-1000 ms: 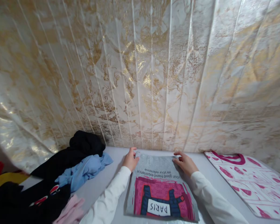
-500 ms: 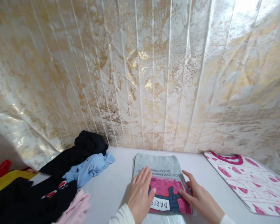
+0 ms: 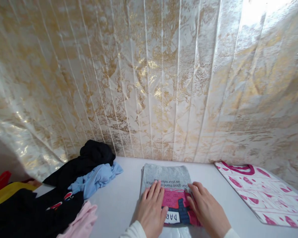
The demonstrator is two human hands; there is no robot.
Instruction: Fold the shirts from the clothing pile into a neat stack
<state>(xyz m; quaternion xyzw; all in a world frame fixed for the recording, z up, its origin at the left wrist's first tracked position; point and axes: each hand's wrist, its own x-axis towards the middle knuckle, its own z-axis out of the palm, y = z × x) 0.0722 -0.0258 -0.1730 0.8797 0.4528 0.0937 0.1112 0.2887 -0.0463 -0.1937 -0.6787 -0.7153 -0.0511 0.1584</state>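
Observation:
A grey folded garment (image 3: 167,170) with a pink and dark blue print and upside-down lettering lies on the white table in front of me. My left hand (image 3: 152,206) rests flat on its left part, fingers stretched toward the far edge. On the right side my right hand (image 3: 206,207) lies over the print's edge, fingers extended and touching the cloth. Neither hand grips anything. Parts of the print and the near corners are hidden under my hands.
At the left lie crumpled clothes: a black garment (image 3: 94,153), a light blue one (image 3: 96,178), a pink one (image 3: 80,221) and a yellow one (image 3: 12,193). A white and magenta patterned garment (image 3: 260,191) lies flat at the right. A shiny gold-patterned curtain (image 3: 161,82) hangs behind the table.
My right hand has moved from the garment's right edge onto its top, with its fingers now flatter. The left hand has shifted slightly right and nearer me. The garment stays in place.

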